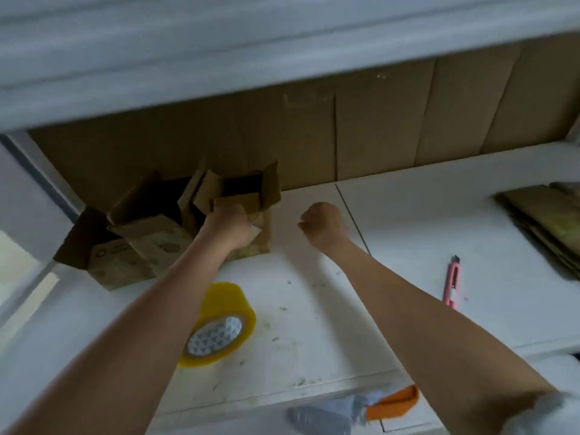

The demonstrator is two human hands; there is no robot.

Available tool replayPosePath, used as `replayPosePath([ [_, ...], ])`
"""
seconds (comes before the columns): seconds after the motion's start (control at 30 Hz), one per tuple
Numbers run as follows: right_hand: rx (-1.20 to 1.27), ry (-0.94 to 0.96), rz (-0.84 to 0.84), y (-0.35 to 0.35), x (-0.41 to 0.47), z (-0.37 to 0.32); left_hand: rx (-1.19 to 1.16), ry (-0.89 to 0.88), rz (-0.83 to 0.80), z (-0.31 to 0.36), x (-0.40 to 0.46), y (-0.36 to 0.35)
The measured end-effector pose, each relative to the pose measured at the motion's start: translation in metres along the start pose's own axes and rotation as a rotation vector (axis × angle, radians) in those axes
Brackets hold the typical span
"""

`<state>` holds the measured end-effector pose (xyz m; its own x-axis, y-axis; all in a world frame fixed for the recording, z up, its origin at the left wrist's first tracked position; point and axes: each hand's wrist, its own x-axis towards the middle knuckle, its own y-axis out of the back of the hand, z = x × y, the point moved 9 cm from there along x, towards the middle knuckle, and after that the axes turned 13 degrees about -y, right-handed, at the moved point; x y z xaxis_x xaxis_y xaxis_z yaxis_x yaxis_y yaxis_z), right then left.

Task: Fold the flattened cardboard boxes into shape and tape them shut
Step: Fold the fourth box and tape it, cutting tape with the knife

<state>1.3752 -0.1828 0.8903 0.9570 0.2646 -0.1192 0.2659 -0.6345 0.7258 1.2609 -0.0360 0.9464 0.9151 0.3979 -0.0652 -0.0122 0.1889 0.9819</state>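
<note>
A small folded cardboard box (263, 189) stands upright at the back of the white table (408, 221), its top flaps open. My left hand (227, 226) grips its near flap and front wall. To the left lie two more folded boxes (147, 243), tilted against each other with open ends. My right hand (321, 224) hovers just right of the box as a closed fist, holding nothing. A roll of yellow packing tape (219, 324) rests on the table under my left forearm. Flattened boxes (546, 221) are stacked at the far right.
A pink utility knife (452, 281) lies on the table to the right of my right arm. Large cardboard sheets (376, 130) line the back wall under a white shelf. An orange cloth (395, 403) and grey fabric sit below the table's front edge.
</note>
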Motion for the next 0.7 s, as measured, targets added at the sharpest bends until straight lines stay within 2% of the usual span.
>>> replayPosePath([
  [0.17,-0.050,-0.164,0.163,0.108,-0.010,0.070,0.001,-0.217,-0.115,0.122,0.015,-0.010],
  [0.4,-0.210,-0.080,0.368,0.270,-0.037,0.189,-0.060,-0.525,-0.171,0.319,0.010,-0.062],
  [0.53,-0.335,-0.090,0.372,0.338,-0.034,0.267,-0.055,-0.581,-0.214,0.416,0.009,-0.095],
  [0.7,-0.411,-0.173,0.306,0.412,-0.023,0.382,-0.217,-0.563,-0.269,0.529,0.003,-0.139],
])
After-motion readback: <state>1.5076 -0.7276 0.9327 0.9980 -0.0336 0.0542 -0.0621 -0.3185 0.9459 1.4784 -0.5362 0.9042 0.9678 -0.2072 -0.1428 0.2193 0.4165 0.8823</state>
